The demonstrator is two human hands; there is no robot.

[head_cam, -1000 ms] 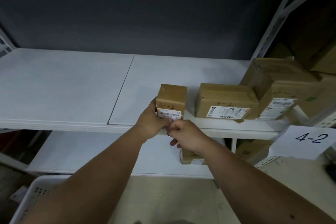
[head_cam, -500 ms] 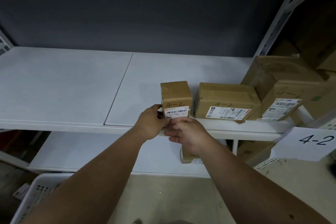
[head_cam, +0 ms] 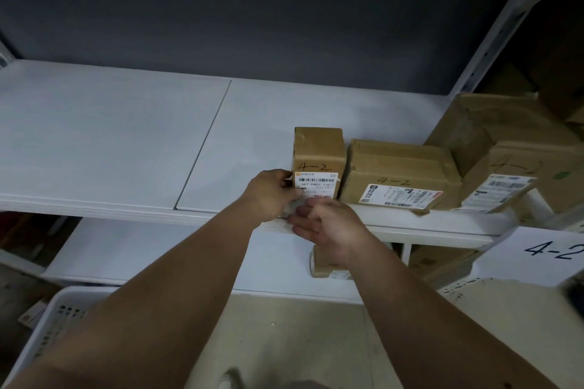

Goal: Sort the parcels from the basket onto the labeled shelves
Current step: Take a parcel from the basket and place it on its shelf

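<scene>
A small brown parcel [head_cam: 317, 151] marked 4-2 stands upright on the white shelf [head_cam: 126, 142], close beside a flatter 4-2 parcel [head_cam: 401, 167]. My left hand [head_cam: 268, 194] grips the small parcel's lower left corner. Just below the parcel's label, at the shelf's front edge, my right hand [head_cam: 328, 224] hangs with loosely curled fingers and holds nothing. The white basket [head_cam: 47, 325] shows only its rim at the bottom left; my arm hides what is inside.
Further right, a third 4-2 parcel [head_cam: 502, 180] leans on a large crumpled box [head_cam: 493, 123]. A paper sign reading 4-2 [head_cam: 550, 253] hangs at the right. On the lower shelf sits another parcel [head_cam: 319, 271]. A white upright [head_cam: 505, 25] bounds the shelf's right end.
The small parcel slid right and back, up against the flatter parcel. My right hand let go of it and dropped to the shelf edge; my left hand stays at its corner.
</scene>
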